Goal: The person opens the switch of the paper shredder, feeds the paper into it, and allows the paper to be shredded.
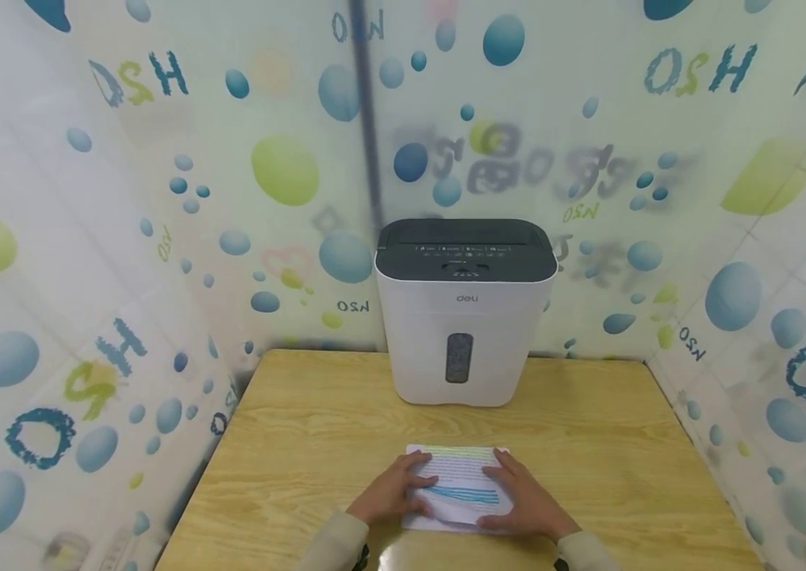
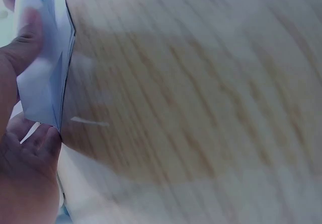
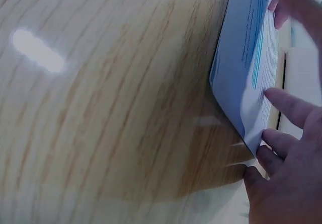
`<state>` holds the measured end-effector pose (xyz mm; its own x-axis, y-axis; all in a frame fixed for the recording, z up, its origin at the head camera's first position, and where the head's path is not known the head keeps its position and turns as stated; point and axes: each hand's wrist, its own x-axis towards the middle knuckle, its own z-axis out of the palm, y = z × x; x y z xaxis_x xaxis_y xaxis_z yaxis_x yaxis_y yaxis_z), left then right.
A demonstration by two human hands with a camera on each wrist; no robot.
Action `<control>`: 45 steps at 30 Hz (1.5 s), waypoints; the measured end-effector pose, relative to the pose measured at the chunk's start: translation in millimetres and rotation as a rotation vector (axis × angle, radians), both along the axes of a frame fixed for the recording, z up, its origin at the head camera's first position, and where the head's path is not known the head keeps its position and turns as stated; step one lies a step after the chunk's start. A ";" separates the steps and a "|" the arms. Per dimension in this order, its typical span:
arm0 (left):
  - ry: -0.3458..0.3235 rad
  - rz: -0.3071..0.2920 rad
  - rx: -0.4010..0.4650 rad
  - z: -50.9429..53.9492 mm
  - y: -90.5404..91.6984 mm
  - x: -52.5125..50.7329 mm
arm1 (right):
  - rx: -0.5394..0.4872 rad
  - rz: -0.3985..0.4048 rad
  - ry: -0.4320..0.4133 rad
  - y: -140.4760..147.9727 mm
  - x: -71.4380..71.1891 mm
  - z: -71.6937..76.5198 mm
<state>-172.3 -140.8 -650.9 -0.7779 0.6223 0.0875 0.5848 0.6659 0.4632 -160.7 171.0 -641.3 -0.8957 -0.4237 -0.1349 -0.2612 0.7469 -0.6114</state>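
A small stack of white paper sheets (image 1: 466,480) lies at the front middle of the table, lined on top and marked with blue strokes. My left hand (image 1: 394,488) holds its left side, thumb over the paper and fingers about the edge. On the other side my right hand (image 1: 526,498) holds the sheets, its fingers spread around the right edge and far corner. In the left wrist view, the near edge of the paper (image 2: 50,88) shows slightly parted layers. The right wrist view shows the top sheet (image 3: 251,83) bulging a little. Parts of the fingers are hidden.
Behind the paper, a white deli paper shredder (image 1: 420,341) with a dark top stands at the back of the wooden table (image 1: 303,428). Patterned curtains (image 1: 274,277) close in the table at the back and both sides.
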 end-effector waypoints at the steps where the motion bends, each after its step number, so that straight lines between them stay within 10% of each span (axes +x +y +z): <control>1: -0.009 0.002 0.015 -0.6 -0.3 0.1 | -0.004 0.016 0.004 0.6 0.1 -0.2; 10: -0.121 0.033 0.068 -2.8 -3.8 0.0 | -0.081 0.016 0.022 7.4 -5.2 1.6; 16: -0.293 0.031 0.211 -1.4 -9.1 -1.9 | -0.165 -0.136 0.059 10.6 -7.4 4.0; 22: -0.486 0.167 0.433 1.5 -11.7 -7.0 | -0.215 -0.309 -0.040 12.2 -11.2 4.8; 32: -0.431 0.258 0.639 3.4 -10.9 -13.4 | -0.296 -0.400 0.012 15.2 -18.8 8.0; 45: -0.386 0.346 0.589 35.5 0.4 -21.7 | -0.471 -0.347 -0.025 29.2 -33.5 24.7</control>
<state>-194.0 -140.4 -615.4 -0.9615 0.2744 0.0119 0.1148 0.3621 0.9250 -194.2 200.2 -616.6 -0.9917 -0.1258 -0.0261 -0.0311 0.4323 -0.9012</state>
